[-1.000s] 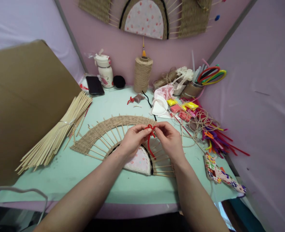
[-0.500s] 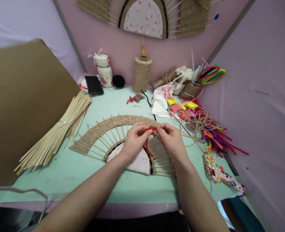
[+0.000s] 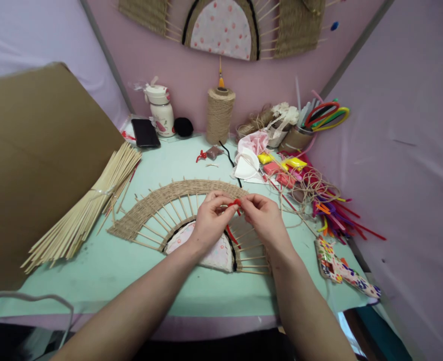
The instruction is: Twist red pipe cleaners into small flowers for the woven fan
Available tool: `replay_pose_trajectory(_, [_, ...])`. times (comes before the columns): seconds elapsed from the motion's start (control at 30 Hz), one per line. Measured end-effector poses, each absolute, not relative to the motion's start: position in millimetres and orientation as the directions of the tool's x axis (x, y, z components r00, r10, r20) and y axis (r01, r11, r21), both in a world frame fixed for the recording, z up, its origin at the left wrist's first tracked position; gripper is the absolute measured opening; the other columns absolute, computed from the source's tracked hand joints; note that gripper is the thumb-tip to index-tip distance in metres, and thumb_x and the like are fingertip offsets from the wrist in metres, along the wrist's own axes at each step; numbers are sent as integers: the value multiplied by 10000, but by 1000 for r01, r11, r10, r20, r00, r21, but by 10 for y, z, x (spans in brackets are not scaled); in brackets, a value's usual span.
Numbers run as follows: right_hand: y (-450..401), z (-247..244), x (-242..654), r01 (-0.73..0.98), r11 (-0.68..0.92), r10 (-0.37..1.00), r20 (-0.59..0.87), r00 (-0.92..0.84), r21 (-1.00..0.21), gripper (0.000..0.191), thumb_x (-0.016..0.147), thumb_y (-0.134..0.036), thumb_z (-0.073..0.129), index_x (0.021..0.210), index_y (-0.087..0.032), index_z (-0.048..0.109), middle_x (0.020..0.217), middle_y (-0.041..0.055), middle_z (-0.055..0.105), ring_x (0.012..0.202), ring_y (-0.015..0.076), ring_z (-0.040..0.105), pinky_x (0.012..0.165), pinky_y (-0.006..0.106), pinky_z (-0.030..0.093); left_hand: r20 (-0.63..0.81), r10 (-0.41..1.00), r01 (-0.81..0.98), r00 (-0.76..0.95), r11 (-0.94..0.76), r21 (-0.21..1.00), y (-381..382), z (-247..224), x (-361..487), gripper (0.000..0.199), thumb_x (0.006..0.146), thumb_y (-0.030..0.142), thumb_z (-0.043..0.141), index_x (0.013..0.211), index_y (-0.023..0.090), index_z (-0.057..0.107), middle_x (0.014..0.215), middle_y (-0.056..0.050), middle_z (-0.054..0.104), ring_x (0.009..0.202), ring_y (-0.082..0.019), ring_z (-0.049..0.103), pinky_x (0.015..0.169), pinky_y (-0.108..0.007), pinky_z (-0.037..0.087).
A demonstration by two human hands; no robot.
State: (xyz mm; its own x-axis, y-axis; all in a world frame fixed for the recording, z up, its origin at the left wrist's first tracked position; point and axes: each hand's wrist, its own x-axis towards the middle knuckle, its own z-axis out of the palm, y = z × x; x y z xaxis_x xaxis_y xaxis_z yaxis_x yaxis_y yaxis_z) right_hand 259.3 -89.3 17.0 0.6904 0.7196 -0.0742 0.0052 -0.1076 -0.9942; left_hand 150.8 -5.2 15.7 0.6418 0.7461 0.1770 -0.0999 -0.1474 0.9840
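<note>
Both hands pinch a red pipe cleaner (image 3: pixel 233 236) between them, its upper part bent into small loops at the fingertips. My left hand (image 3: pixel 214 218) is closed on its left side, and my right hand (image 3: pixel 262 215) grips the right side. One red end dangles below the fingers. Under the hands lies a woven twine fan (image 3: pixel 176 191) with thin stick ribs. At its centre sits a white half-round panel (image 3: pixel 216 255) with pink spots and a black edge. My right hand and forearm hide part of the fan's right side.
A bundle of thin sticks (image 3: pixel 86 208) lies left, beside a cardboard sheet (image 3: pixel 37 165). At the back stand a bottle (image 3: pixel 163 113) and a twine cone (image 3: pixel 220 116). Colourful pipe cleaners (image 3: pixel 342 215), tangled twine and a flower-patterned glue gun (image 3: pixel 344 273) lie on the right.
The red loops between the fingertips look more bunched and covered by the fingers. The hanging red end shows less of its curve. Both hands stay in nearly the same place.
</note>
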Motion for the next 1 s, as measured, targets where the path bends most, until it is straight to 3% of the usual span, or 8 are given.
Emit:
replay_pose_trajectory(0.17, [-881, 152, 2539, 145, -107, 677, 35, 735, -984, 232, 775, -401, 630, 749, -171, 644, 644, -12, 603, 537, 107, 466, 522, 239, 374, 126, 762, -116, 635, -67, 991, -68, 143, 1525, 63, 752, 222, 657, 715, 185, 691, 844, -39, 630, 855, -160, 585, 763, -262, 462])
replay_pose_trajectory(0.33, [-876, 138, 2490, 215, -114, 644, 92, 760, -970, 223, 793, -393, 604, 768, -174, 634, 689, 14, 642, 605, 139, 533, 551, 248, 394, -10, 792, -137, 611, 118, 983, -80, 129, 1552, 65, 701, 238, 693, 701, 177, 671, 801, -25, 679, 802, -157, 605, 787, -277, 452])
replay_pose_trajectory(0.6, [-865, 141, 2458, 244, -113, 647, 115, 754, -963, 195, 823, -369, 567, 796, -181, 611, 735, 18, 645, 642, 150, 547, 580, 258, 412, -69, 792, -108, 607, 168, 980, -72, 104, 1559, 109, 703, 257, 688, 679, 169, 629, 706, 9, 633, 709, -125, 551, 714, -247, 416])
replay_pose_trajectory(0.87, [-865, 139, 2441, 342, -104, 676, 186, 713, -934, 171, 870, -338, 509, 840, -185, 581, 788, 26, 624, 718, 162, 552, 673, 286, 434, -224, 717, -165, 660, 429, 888, -74, 76, 1581, 190, 674, 271, 712, 655, 160, 560, 630, 35, 559, 589, -81, 481, 592, -221, 362])
replay_pose_trajectory(1.0, [-853, 134, 2460, 326, -97, 682, 175, 710, -940, 179, 866, -349, 513, 814, -188, 571, 755, 10, 606, 692, 153, 538, 657, 280, 424, -260, 684, -154, 682, 482, 863, -67, 80, 1574, 217, 651, 262, 725, 636, 161, 534, 616, 37, 546, 554, -72, 461, 567, -222, 352])
